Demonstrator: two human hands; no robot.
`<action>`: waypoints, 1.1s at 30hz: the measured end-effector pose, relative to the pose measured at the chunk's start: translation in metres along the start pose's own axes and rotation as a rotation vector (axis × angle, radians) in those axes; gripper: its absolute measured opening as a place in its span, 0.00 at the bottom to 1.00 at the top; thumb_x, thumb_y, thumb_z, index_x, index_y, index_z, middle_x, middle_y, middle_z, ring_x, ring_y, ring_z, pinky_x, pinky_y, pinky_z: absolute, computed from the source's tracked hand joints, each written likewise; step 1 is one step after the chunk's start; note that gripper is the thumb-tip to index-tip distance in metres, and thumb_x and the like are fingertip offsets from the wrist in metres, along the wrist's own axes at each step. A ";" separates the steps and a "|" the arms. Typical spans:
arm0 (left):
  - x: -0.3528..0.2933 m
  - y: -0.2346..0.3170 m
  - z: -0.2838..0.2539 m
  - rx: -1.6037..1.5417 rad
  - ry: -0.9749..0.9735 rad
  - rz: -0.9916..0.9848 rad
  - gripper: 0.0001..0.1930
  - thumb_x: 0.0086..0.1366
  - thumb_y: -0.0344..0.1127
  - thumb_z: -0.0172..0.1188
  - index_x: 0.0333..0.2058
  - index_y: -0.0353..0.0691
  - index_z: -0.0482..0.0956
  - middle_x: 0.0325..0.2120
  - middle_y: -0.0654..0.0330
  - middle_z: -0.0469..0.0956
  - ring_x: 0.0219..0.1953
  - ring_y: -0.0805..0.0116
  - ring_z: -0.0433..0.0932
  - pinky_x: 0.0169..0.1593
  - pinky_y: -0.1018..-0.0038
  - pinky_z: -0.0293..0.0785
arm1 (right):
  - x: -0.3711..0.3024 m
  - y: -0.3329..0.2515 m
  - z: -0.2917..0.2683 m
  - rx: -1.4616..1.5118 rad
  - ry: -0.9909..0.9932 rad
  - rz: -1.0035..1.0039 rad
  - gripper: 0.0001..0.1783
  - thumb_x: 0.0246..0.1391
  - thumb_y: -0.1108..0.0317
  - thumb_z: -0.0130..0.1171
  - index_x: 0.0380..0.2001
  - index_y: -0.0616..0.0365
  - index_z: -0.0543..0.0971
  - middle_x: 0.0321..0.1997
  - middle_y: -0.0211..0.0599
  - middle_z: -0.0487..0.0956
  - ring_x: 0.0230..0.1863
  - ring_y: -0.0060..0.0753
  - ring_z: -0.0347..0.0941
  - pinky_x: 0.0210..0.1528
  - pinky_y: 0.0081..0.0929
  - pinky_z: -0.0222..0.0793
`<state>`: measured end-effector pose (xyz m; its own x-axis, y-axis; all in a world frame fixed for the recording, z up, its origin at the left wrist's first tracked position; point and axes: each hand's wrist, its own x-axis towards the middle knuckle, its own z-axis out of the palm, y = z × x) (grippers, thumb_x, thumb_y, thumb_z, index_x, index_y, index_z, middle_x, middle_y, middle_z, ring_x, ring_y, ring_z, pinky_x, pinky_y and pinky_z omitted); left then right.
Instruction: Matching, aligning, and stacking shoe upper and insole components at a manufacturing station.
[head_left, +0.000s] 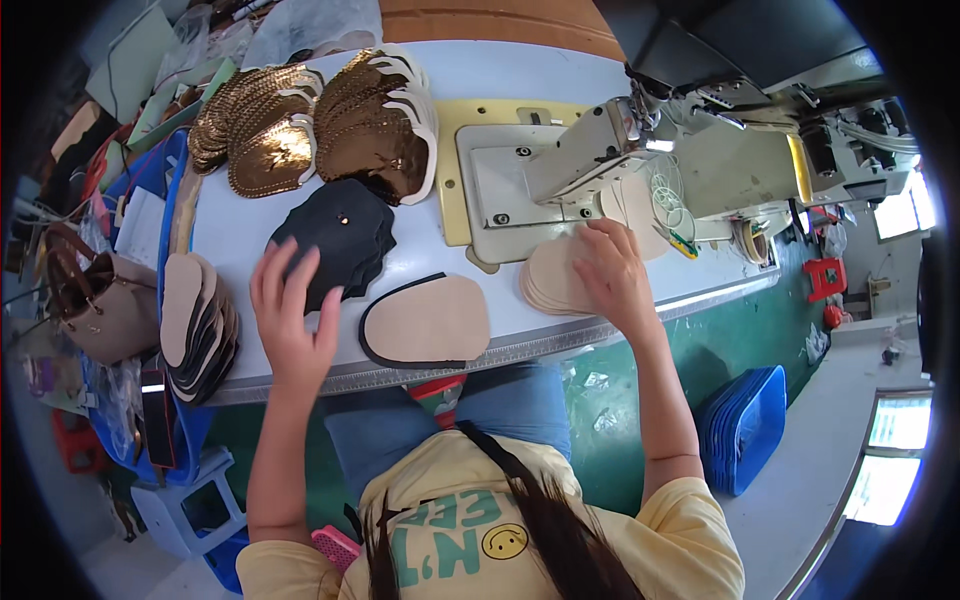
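Yellow shirt lies nearest — left fingers spread at black pieces, right fingers parted over beige pieces.

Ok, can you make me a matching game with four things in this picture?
1. left hand
2. right hand
3. stacked tubs
4. handbag

A. blue
B. has brown handles
C. at the beige stack near the sewing machine
D. at the black stack

Pairs: 1-D, 2-C, 3-A, 4-B
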<state>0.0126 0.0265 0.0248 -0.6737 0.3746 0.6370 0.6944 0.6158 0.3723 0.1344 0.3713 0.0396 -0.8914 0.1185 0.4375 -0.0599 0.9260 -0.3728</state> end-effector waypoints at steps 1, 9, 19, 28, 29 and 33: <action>0.007 -0.008 0.001 0.023 0.010 -0.015 0.20 0.52 0.30 0.65 0.46 0.38 0.77 0.52 0.48 0.70 0.54 0.43 0.67 0.56 0.56 0.64 | 0.001 0.006 0.005 0.018 -0.007 -0.023 0.16 0.45 0.75 0.62 0.41 0.64 0.77 0.45 0.46 0.75 0.49 0.50 0.70 0.51 0.39 0.67; -0.005 -0.031 0.014 -0.012 -0.134 -0.110 0.27 0.48 0.41 0.71 0.49 0.46 0.77 0.57 0.51 0.68 0.60 0.46 0.63 0.60 0.56 0.62 | -0.009 0.004 0.016 -0.200 0.113 -0.141 0.15 0.46 0.79 0.59 0.41 0.62 0.77 0.41 0.44 0.76 0.48 0.52 0.71 0.51 0.41 0.66; 0.008 -0.026 0.008 0.085 -0.188 -0.039 0.22 0.54 0.41 0.67 0.48 0.42 0.78 0.49 0.44 0.74 0.54 0.44 0.70 0.56 0.57 0.67 | -0.012 0.003 0.017 -0.244 0.074 -0.114 0.12 0.50 0.78 0.57 0.40 0.65 0.76 0.43 0.46 0.76 0.45 0.49 0.72 0.48 0.40 0.69; -0.021 0.034 0.002 -0.030 0.021 0.305 0.18 0.57 0.25 0.56 0.48 0.41 0.78 0.47 0.47 0.76 0.51 0.46 0.74 0.57 0.52 0.67 | -0.018 -0.002 0.009 -0.383 0.160 0.018 0.16 0.40 0.67 0.70 0.26 0.56 0.72 0.31 0.36 0.71 0.37 0.41 0.67 0.41 0.37 0.59; -0.033 0.047 0.006 -0.080 -0.039 0.352 0.19 0.56 0.25 0.57 0.48 0.41 0.78 0.47 0.48 0.76 0.53 0.46 0.74 0.58 0.50 0.66 | -0.020 -0.002 0.007 -0.378 0.157 0.019 0.16 0.40 0.67 0.70 0.26 0.56 0.72 0.31 0.36 0.71 0.37 0.41 0.67 0.41 0.37 0.59; -0.066 0.059 0.026 0.058 -0.352 0.336 0.20 0.57 0.32 0.58 0.51 0.43 0.76 0.54 0.47 0.70 0.59 0.45 0.66 0.61 0.49 0.61 | -0.022 0.001 0.002 -0.308 0.051 0.143 0.14 0.41 0.70 0.69 0.26 0.57 0.72 0.33 0.36 0.72 0.38 0.42 0.67 0.42 0.38 0.62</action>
<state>0.0913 0.0567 -0.0127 -0.4665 0.7644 0.4451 0.8794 0.4549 0.1406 0.1536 0.3686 0.0283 -0.8571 0.2658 0.4413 0.2097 0.9625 -0.1723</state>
